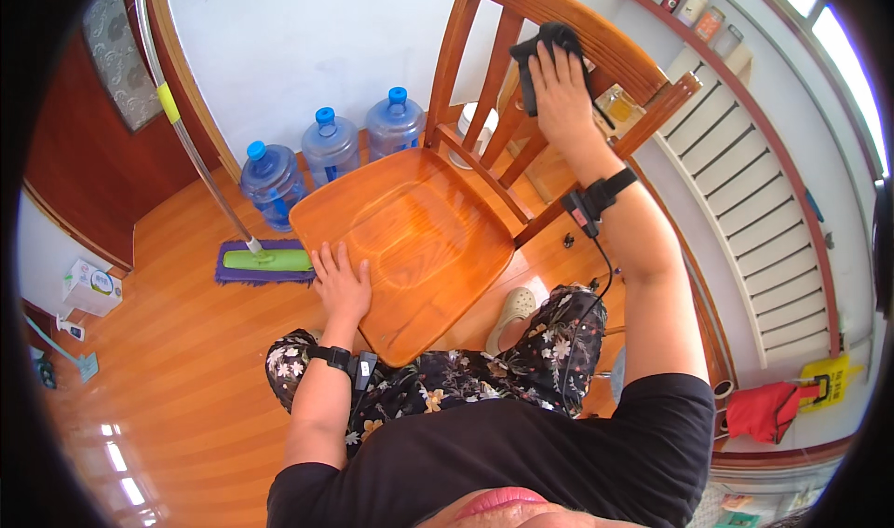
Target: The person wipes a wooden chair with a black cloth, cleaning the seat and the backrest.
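A varnished wooden chair [419, 242] with a slatted backrest stands before me, its seat showing a shallow carved hollow. My left hand [342, 283] lies on the left edge of the seat, fingers apart, holding nothing. My right hand [562, 95] is up at the backrest and holds a black cloth [527, 74], its fingers spread over it. The cloth is against the top rail [587, 22] and the upper slats, and it hides part of them.
Three large clear water jugs [328, 144] with blue caps line the wall behind the chair. A flat mop [265, 259] with a green head and purple pad lies left of the seat. A white radiator [747, 214] runs along the right under a shelf [705, 46] holding bottles and jars.
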A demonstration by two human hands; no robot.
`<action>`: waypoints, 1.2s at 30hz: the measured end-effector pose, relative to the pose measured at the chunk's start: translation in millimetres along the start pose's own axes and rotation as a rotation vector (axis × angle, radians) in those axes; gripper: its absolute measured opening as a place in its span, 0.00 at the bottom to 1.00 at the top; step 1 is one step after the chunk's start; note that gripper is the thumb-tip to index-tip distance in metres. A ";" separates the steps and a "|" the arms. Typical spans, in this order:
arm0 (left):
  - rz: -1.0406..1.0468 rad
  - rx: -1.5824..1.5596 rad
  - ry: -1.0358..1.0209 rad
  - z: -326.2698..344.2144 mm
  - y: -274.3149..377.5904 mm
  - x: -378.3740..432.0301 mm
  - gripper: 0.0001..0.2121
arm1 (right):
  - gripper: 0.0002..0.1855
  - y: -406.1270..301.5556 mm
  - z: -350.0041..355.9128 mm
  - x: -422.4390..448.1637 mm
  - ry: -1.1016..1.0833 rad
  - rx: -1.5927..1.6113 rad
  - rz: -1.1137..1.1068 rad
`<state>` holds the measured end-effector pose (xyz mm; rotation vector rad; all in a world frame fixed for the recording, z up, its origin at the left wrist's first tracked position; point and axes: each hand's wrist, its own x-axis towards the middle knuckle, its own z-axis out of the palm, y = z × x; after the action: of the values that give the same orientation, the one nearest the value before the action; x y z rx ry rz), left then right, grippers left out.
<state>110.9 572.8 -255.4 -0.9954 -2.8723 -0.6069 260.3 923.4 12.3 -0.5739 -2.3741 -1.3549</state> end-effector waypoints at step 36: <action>0.010 -0.072 0.041 1.2 0.4 -0.5 0.28 | 0.23 12.6 15.7 89.3 0.187 -0.034 -0.121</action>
<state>111.6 573.2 -256.5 -0.9940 -2.8269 -0.7257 188.5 958.3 57.1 -0.3010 -2.2697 -1.4350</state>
